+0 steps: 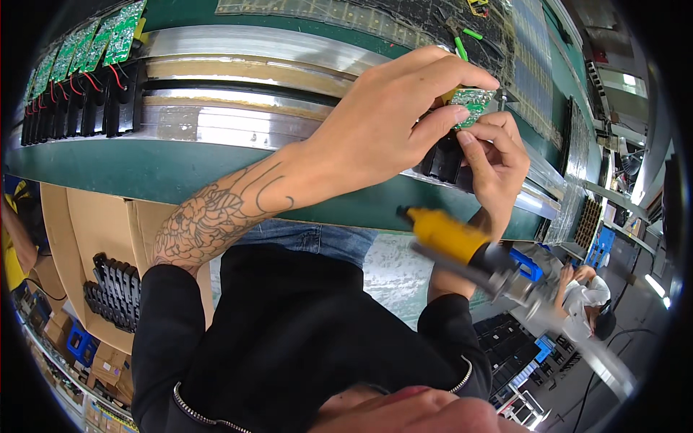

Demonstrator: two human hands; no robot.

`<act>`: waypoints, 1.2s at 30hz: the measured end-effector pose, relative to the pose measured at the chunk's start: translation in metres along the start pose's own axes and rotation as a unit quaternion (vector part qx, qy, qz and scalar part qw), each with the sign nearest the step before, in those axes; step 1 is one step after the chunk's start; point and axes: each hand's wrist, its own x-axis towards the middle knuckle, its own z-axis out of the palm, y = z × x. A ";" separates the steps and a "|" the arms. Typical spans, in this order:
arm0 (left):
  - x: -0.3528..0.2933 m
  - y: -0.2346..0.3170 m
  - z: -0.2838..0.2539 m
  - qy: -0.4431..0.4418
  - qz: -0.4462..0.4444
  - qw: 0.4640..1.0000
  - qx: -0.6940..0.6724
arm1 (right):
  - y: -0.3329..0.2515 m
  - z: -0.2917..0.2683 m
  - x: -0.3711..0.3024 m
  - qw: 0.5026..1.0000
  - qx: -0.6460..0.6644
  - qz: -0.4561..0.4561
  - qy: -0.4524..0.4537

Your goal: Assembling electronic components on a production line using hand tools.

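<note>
A small green circuit board [473,105] is pinched between the thumb and fingers of my left hand [393,108], over the metal rails. My right hand [498,155] is closed, its thumb and forefinger gripping the board's lower edge. Just below the board, a black plastic case [442,160] rests on the rail, partly covered by my hands. Whether any wires join board and case is hidden. At the far left, several green circuit boards [86,45] lean in a row, with red and black wires running to black cases [79,108].
A yellow power tool [447,234], blurred, hangs close by my right forearm. Pliers with green handles [460,43] lie beyond my hands. Long metal rails [231,123] cross the green bench [108,162]. A cardboard box [72,216] holds black parts at left. Other people work at both sides.
</note>
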 end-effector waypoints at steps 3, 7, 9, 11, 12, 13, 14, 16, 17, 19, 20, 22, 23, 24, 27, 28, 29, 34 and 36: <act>0.000 0.000 0.001 0.000 0.002 1.000 0.006 | 0.002 0.001 -0.001 1.000 -0.010 -0.005 0.003; 0.000 -0.001 0.002 0.000 0.007 1.000 0.018 | 0.003 0.002 -0.001 1.000 -0.024 -0.011 0.012; -0.001 -0.001 0.003 0.003 0.013 1.000 0.018 | -0.002 0.003 -0.001 0.999 -0.028 -0.013 0.012; -0.002 -0.002 0.004 0.007 0.020 1.000 0.018 | -0.006 0.003 -0.002 0.999 -0.032 -0.016 0.012; -0.002 -0.002 0.005 0.007 0.019 1.000 0.018 | -0.007 0.003 -0.003 0.999 -0.032 -0.016 0.012; -0.001 -0.003 0.006 0.006 0.033 0.999 0.029 | -0.007 0.001 -0.004 0.999 -0.035 -0.015 0.008; -0.001 -0.003 0.007 0.005 0.046 0.998 0.040 | -0.008 0.000 -0.005 0.999 -0.037 -0.015 0.005; -0.001 -0.004 0.010 0.002 0.073 0.995 0.062 | -0.009 -0.003 -0.006 0.999 -0.043 -0.013 -0.001; -0.001 -0.006 0.011 0.003 0.073 0.995 0.062 | -0.009 -0.003 -0.006 0.999 -0.043 -0.014 -0.001; -0.002 -0.012 0.016 0.021 0.091 0.993 0.067 | -0.008 -0.004 -0.006 1.000 -0.028 0.001 -0.008; -0.002 -0.014 0.018 0.030 0.099 0.992 0.070 | -0.008 -0.004 -0.007 1.000 -0.019 0.008 -0.011; -0.002 -0.014 0.019 0.039 0.109 0.991 0.070 | -0.008 -0.008 -0.009 1.000 -0.004 0.019 0.001; -0.001 -0.014 0.018 0.037 0.107 0.992 0.064 | -0.010 -0.013 -0.013 1.000 0.004 0.024 0.016; -0.002 -0.013 0.018 0.038 0.103 0.992 0.060 | -0.008 -0.020 -0.018 1.000 0.005 0.023 0.012; -0.001 -0.009 0.018 0.031 0.098 0.994 0.041 | -0.006 -0.036 -0.038 0.953 0.208 -0.202 -0.093; 0.002 -0.006 0.019 0.023 0.107 0.993 0.039 | -0.014 -0.036 -0.045 0.919 0.244 -0.263 -0.161; -0.002 -0.010 0.017 0.032 0.103 0.992 0.068 | -0.020 -0.007 -0.044 0.905 0.271 -0.276 -0.176; -0.002 -0.011 0.014 0.028 0.101 0.991 0.083 | -0.055 0.025 -0.037 0.851 0.225 -0.309 -0.359; -0.003 -0.010 0.013 0.029 0.095 0.992 0.083 | -0.062 0.031 -0.039 0.848 0.205 -0.337 -0.353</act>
